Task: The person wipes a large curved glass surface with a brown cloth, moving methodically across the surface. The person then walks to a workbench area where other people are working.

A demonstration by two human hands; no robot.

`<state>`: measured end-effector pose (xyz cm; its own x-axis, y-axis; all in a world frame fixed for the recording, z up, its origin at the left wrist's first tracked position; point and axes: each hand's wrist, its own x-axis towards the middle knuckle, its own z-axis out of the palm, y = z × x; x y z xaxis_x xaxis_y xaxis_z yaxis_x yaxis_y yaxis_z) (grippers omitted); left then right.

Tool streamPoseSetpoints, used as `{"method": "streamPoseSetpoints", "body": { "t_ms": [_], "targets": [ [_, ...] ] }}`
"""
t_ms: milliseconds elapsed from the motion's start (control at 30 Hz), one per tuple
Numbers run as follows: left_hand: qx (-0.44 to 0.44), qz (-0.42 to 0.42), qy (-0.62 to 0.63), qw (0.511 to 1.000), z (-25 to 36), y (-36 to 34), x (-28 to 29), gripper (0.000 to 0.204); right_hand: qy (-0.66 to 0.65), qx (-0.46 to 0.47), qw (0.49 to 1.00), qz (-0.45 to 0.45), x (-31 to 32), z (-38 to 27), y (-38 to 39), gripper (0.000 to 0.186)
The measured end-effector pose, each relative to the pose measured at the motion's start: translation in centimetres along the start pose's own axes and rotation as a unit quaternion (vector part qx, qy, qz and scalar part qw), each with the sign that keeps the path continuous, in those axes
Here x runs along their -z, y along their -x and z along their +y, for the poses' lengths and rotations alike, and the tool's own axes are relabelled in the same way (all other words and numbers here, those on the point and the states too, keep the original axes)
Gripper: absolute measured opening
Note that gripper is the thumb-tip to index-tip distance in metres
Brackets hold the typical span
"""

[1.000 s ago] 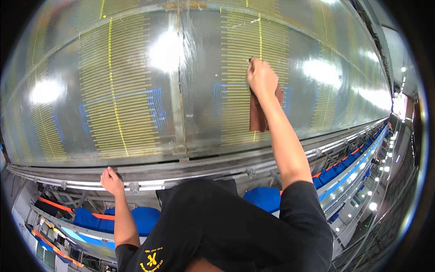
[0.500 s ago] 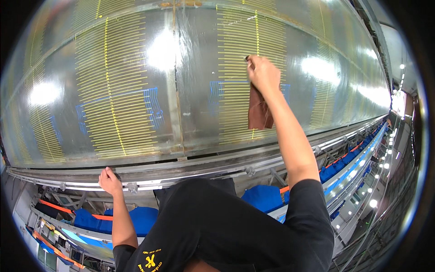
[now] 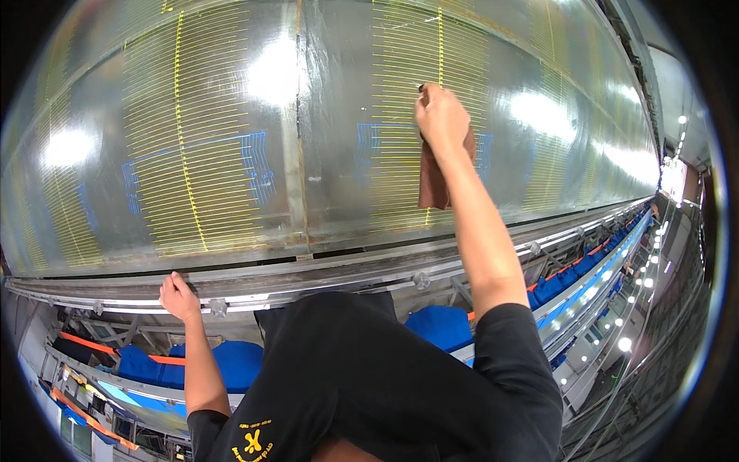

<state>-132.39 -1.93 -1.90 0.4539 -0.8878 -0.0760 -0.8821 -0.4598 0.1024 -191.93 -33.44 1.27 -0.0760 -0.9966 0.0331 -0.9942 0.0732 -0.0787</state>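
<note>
Cloth (image 3: 433,185) held in your right grip (image 3: 444,119), toward 1 o'clock on the worktop (image 3: 339,177).
Your wrist (image 3: 453,156) hides part; the dark tip (image 3: 420,88) at your fingers is unclear; I cannot tell whether your left grip (image 3: 180,297) holds the rail (image 3: 254,285). Long axis runs 12 to 6, loose end at 6. A flap (image 3: 469,144) shows at your wrist's 3 o'clock, hidden half a second ago.

We are seeing a blue bundle (image 3: 439,327) at five o'clock, with further blue bundles (image 3: 146,368) and an orange strip (image 3: 88,343) toward eight. We are also noticing lamps (image 3: 625,344) glowing between two and four, and a bright opening (image 3: 673,177) near three.
</note>
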Motion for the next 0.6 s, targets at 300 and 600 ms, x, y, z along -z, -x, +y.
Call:
{"method": "streamPoseSetpoints", "body": {
  "t_ms": [300,600],
  "targets": [
    [0.005,0.005,0.011,1.000,0.3,0.1,0.1,0.039,-0.024,0.052,0.998,-0.039,0.7,1.1,0.7,0.017],
    [0.005,-0.005,0.017,1.000,0.3,-0.1,0.1,0.036,0.016,-0.025,1.000,-0.004,0.3,0.8,-1.1,0.016]
  ]
}}
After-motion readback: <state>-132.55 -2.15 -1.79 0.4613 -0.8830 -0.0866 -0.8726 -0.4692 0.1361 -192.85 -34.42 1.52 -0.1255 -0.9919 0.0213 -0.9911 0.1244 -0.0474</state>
